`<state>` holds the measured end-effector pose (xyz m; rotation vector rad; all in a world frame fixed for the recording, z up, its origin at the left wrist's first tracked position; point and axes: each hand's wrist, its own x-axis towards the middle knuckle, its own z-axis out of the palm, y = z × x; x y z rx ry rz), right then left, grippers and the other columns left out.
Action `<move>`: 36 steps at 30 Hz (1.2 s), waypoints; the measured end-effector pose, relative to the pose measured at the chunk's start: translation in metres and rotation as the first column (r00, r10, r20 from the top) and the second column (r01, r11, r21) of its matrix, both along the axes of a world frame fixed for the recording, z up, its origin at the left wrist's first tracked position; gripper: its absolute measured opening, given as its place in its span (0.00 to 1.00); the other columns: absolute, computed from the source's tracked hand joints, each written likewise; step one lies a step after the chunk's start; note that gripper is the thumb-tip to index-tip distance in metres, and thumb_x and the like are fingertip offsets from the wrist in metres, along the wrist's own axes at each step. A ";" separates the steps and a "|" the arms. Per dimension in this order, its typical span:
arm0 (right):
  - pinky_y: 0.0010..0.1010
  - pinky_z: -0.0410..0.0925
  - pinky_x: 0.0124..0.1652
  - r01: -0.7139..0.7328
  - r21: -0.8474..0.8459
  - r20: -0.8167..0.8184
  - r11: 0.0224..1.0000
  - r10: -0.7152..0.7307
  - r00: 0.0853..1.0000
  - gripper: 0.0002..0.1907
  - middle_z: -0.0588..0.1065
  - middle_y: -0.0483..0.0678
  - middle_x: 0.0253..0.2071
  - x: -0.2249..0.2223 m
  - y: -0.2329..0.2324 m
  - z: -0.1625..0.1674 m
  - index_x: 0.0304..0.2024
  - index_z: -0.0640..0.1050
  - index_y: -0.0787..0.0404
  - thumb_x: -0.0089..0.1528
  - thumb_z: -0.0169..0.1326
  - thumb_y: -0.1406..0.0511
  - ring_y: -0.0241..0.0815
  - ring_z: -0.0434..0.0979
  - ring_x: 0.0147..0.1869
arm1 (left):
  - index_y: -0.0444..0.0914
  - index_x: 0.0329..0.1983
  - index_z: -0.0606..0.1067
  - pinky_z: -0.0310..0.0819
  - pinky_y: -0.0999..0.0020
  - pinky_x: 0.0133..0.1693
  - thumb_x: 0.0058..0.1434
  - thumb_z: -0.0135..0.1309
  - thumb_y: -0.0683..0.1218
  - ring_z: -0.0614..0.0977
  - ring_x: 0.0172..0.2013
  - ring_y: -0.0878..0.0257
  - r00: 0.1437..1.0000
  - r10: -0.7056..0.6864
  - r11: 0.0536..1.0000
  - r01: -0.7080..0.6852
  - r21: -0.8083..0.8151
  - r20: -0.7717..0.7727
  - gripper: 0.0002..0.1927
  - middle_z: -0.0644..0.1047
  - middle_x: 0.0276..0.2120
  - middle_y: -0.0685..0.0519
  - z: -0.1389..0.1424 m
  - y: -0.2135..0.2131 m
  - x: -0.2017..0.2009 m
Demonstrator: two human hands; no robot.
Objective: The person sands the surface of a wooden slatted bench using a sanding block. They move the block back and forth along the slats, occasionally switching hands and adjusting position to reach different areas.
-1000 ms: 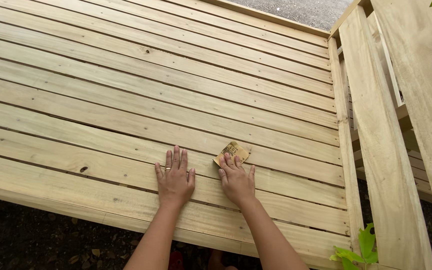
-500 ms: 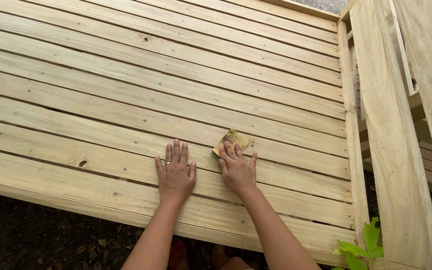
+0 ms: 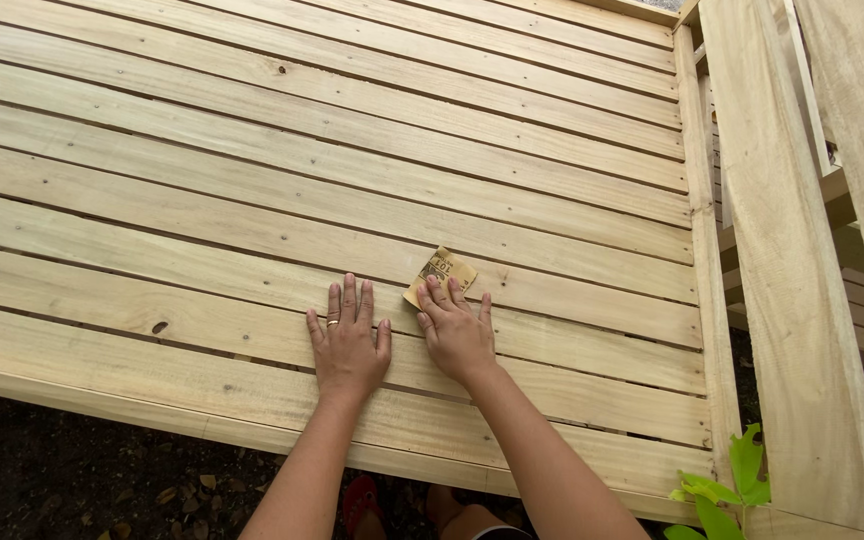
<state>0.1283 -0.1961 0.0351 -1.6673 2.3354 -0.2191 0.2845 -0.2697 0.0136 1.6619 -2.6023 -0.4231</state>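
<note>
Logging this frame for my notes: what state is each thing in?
Left hand: flat on a slat, fingers spread, holding nothing.
Right hand: fingers pressing sandpaper.
Sandpaper: small folded piece, flat on a slat, partly under fingertips.
Slatted panel: bare pale wood, gaps between slats.

Slatted wooden panel (image 3: 252, 150) is open ahead and to my left, boards bare, only narrow gaps between slats. My left hand (image 3: 349, 345) lies flat just beside my right hand (image 3: 457, 332) (almost touching), so no room between. Right side blocked by upright planks (image 3: 782, 300); green leaves (image 3: 727, 490) near the bottom corner.
</note>
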 end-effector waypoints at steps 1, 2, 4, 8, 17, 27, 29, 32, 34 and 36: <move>0.64 0.36 0.72 -0.009 -0.016 0.003 1.000 0.009 1.000 0.25 0.57 0.33 0.76 0.004 0.017 0.001 0.70 0.65 0.41 0.70 0.38 0.53 0.40 0.47 0.81 | 0.51 0.78 0.45 0.31 0.44 0.71 0.68 0.34 0.61 0.41 0.75 0.60 1.000 0.001 1.000 -0.001 -0.008 -0.015 0.36 0.42 0.77 0.56 0.000 0.000 0.000; 0.65 0.36 0.71 -0.021 -0.004 -0.001 1.000 0.021 1.000 0.25 0.57 0.34 0.75 0.008 0.041 0.002 0.70 0.65 0.41 0.70 0.39 0.53 0.40 0.47 0.80 | 0.51 0.78 0.46 0.31 0.44 0.71 0.67 0.34 0.61 0.42 0.75 0.60 0.999 0.002 1.000 -0.003 -0.015 -0.032 0.36 0.42 0.77 0.57 0.000 0.001 0.000; 0.66 0.36 0.69 -0.047 0.042 -0.027 0.998 0.049 0.998 0.26 0.56 0.35 0.76 0.016 0.093 0.005 0.70 0.64 0.40 0.68 0.40 0.53 0.41 0.47 0.80 | 0.50 0.78 0.46 0.31 0.43 0.70 0.68 0.34 0.61 0.42 0.75 0.59 1.000 -0.005 1.000 0.004 -0.024 -0.025 0.36 0.42 0.77 0.56 0.001 0.001 -0.001; 0.68 0.36 0.69 -0.082 0.100 -0.046 0.992 0.086 0.995 0.26 0.57 0.33 0.75 0.017 0.095 0.003 0.69 0.65 0.39 0.67 0.42 0.52 0.40 0.49 0.79 | 0.48 0.77 0.47 0.32 0.41 0.69 0.68 0.33 0.58 0.43 0.75 0.58 1.000 -0.013 0.997 0.011 -0.071 -0.018 0.35 0.43 0.77 0.55 -0.001 0.001 -0.003; 0.70 0.35 0.69 -0.112 0.013 0.030 0.994 0.112 0.993 0.26 0.56 0.34 0.75 0.027 0.037 0.005 0.70 0.64 0.40 0.68 0.41 0.54 0.41 0.48 0.80 | 0.43 0.74 0.61 0.43 0.45 0.73 0.74 0.29 0.55 0.56 0.76 0.53 0.796 0.026 0.983 -0.130 -0.129 -0.605 0.29 0.61 0.75 0.49 -0.015 0.003 0.014; 0.68 0.35 0.71 -0.090 0.031 0.023 0.995 0.089 0.996 0.24 0.56 0.31 0.75 0.029 -0.005 0.004 0.69 0.66 0.37 0.70 0.39 0.53 0.39 0.48 0.80 | 0.43 0.75 0.58 0.35 0.45 0.71 0.70 0.32 0.56 0.52 0.75 0.57 0.963 0.077 0.993 -0.096 -0.062 -0.259 0.31 0.55 0.75 0.52 -0.003 -0.002 0.003; 0.66 0.35 0.71 -0.084 0.019 0.046 0.996 0.083 0.995 0.23 0.57 0.31 0.75 0.030 -0.023 0.003 0.68 0.67 0.37 0.70 0.39 0.53 0.39 0.48 0.80 | 0.40 0.75 0.58 0.37 0.47 0.72 0.71 0.32 0.55 0.52 0.75 0.56 0.952 0.082 0.988 -0.117 -0.103 -0.295 0.31 0.55 0.76 0.49 -0.004 -0.004 0.004; 0.62 0.38 0.70 -0.075 -0.062 0.150 0.995 0.084 0.985 0.23 0.64 0.37 0.70 0.017 -0.010 0.015 0.66 0.70 0.43 0.69 0.42 0.54 0.41 0.54 0.77 | 0.39 0.75 0.58 0.38 0.48 0.71 0.71 0.32 0.54 0.51 0.75 0.54 0.938 0.099 0.981 -0.148 -0.125 -0.332 0.31 0.54 0.76 0.47 -0.007 -0.005 0.004; 0.59 0.47 0.70 -0.044 -0.182 0.316 0.982 0.101 0.943 0.21 0.75 0.45 0.64 -0.003 0.013 0.028 0.64 0.75 0.50 0.71 0.45 0.55 0.45 0.66 0.74 | 0.41 0.75 0.57 0.38 0.48 0.71 0.70 0.32 0.53 0.51 0.75 0.55 0.949 0.089 0.985 -0.128 -0.114 -0.302 0.31 0.54 0.76 0.48 -0.009 -0.005 0.003; 0.63 0.71 0.51 0.381 0.315 0.565 0.869 -0.494 0.660 0.22 0.78 0.71 0.47 -0.027 0.026 0.040 0.63 0.80 0.58 0.76 0.42 0.57 0.73 0.75 0.50 | 0.42 0.75 0.57 0.37 0.48 0.71 0.70 0.32 0.53 0.51 0.75 0.55 0.956 0.084 0.988 -0.116 -0.100 -0.280 0.31 0.54 0.75 0.49 -0.010 -0.005 0.002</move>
